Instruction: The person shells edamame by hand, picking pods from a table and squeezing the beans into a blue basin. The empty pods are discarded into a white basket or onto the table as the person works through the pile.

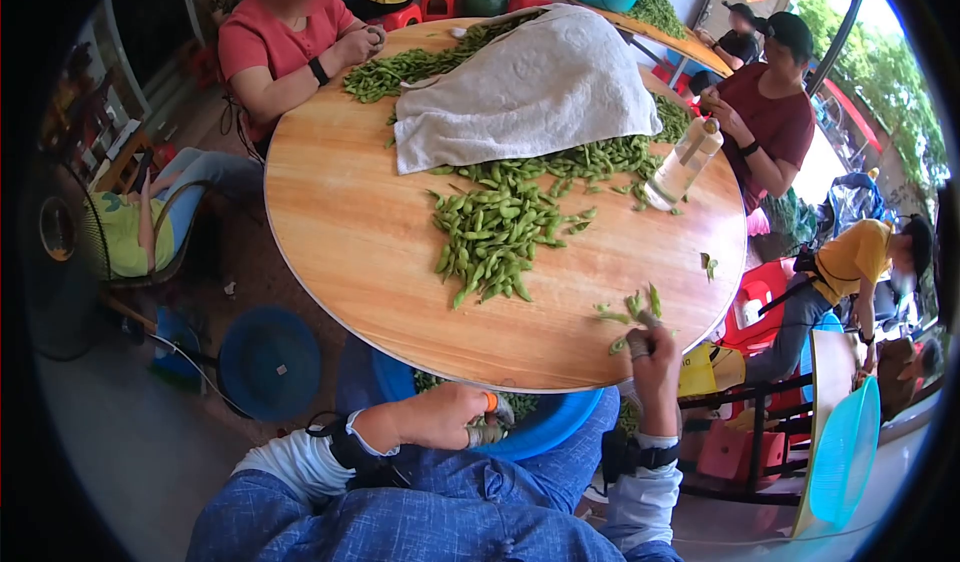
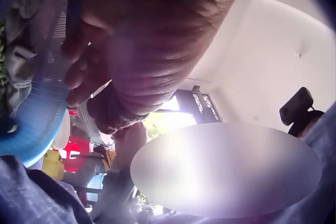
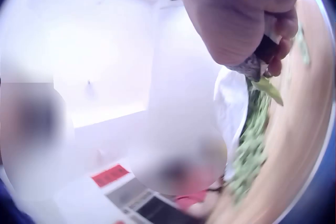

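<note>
My right hand [image 1: 655, 367] is over the near right part of the round table, beside a few loose green soybean pods [image 1: 612, 314]. In the right wrist view its covered thumb and bent fingers pinch a soybean pod [image 3: 271, 91], whose tip sticks out. My left hand [image 1: 440, 415] hangs over a blue basin [image 1: 570, 424] on the lap, with an orange band on one finger. Shelled beans [image 1: 522, 404] show inside the basin. In the left wrist view the left thumb [image 2: 107, 112] wears a dark cover; I cannot tell whether that hand holds anything.
A pile of pods [image 1: 490, 237] lies mid-table [image 1: 340, 212], before a larger heap under a grey cloth [image 1: 530, 87]. A clear bottle [image 1: 685, 167] stands at the right. People sit around the table. Another blue basin [image 1: 268, 364] is on the floor at left.
</note>
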`<state>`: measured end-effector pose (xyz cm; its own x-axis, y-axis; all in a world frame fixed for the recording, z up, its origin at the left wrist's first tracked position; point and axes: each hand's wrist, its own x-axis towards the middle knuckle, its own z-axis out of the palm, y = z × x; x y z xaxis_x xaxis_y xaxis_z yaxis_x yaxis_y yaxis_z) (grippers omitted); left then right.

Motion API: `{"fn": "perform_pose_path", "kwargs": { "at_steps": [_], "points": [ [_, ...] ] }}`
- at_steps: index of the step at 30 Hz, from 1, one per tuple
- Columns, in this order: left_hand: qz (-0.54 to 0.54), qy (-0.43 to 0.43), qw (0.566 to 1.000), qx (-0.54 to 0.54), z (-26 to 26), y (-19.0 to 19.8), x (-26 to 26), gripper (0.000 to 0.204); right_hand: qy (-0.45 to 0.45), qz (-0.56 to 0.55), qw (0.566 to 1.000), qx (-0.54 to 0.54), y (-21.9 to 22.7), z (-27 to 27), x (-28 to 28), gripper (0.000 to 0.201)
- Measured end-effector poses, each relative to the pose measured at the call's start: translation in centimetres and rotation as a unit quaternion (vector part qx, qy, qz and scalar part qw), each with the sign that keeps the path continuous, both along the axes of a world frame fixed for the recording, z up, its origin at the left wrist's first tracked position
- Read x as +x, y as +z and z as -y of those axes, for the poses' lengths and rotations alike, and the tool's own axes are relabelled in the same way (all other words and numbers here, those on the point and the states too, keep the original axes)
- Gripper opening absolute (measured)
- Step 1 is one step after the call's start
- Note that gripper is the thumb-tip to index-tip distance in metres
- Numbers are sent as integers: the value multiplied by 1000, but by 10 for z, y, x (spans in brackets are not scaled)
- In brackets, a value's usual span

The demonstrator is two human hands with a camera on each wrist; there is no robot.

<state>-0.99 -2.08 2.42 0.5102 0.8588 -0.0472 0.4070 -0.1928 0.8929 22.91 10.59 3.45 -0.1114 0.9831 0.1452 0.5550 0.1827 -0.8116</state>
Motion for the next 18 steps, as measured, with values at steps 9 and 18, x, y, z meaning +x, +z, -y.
{"fn": "perform_pose_path", "kwargs": {
  "at_steps": [9,18],
  "points": [
    [-170,299,889,302,-101,-4,-26,9,76,-136,988,-9,-25,29,-5,20],
    [-240,288,887,270,-103,-22,-29,7,165,-247,942,-155,-34,48,-39,19]
  ]
}}
